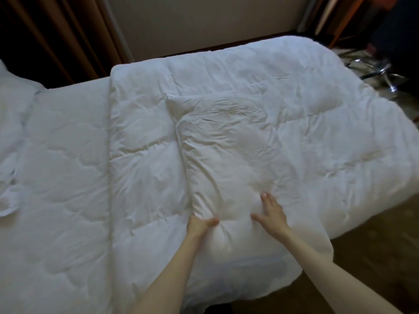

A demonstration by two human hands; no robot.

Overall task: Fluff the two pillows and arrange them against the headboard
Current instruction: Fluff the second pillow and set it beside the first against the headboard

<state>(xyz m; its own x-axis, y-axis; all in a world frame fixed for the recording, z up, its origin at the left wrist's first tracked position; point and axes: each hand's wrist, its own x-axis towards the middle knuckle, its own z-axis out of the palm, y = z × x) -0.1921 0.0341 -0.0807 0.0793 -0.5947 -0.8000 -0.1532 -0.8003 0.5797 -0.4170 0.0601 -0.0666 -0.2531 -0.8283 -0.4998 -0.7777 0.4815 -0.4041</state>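
A white, creased pillow (229, 150) lies lengthwise on the white duvet (328, 123), its near end toward me. My left hand (200, 225) pinches the pillow's near left edge, thumb on top, fingers tucked under the side. My right hand (271, 211) rests flat on the pillow's near right part with fingers spread, pressing into it. A second white pillow (13, 91) shows partly at the far left edge of the bed. The headboard is out of view.
The duvet's folded edge (111, 155) runs across the bed, with the quilted mattress cover (56, 177) to its left. Brown curtains (45, 35) and a pale wall (204, 23) stand behind. A chair's chrome base (383, 73) sits at the upper right on the carpet (374, 245).
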